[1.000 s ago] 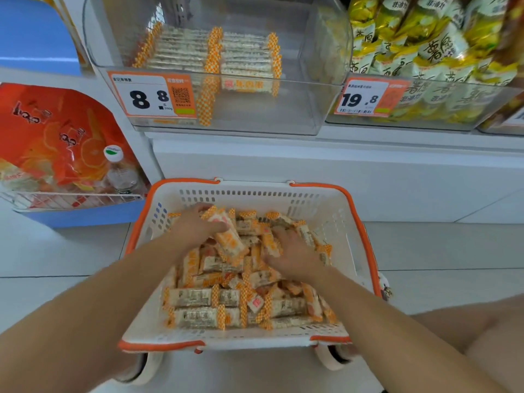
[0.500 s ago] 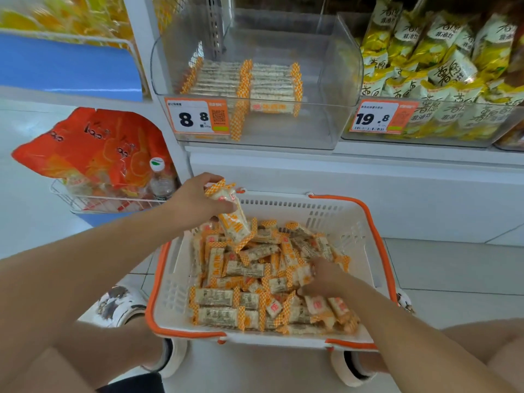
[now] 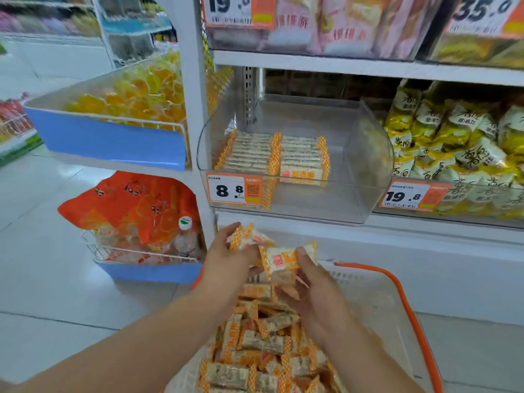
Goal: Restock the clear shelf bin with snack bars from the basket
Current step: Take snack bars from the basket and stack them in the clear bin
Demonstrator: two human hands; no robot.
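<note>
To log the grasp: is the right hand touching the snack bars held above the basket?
Touching. The head view shows the right hand with its thumb on the snack bars.

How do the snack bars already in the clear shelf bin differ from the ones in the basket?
The bars in the clear bin lie flat in neat rows, side by side; the bars in the basket are a jumbled heap at mixed angles. The bin's rows cover only part of its floor; the basket's heap looks deeper. Both show the same orange-checkered wrapper ends.
</note>
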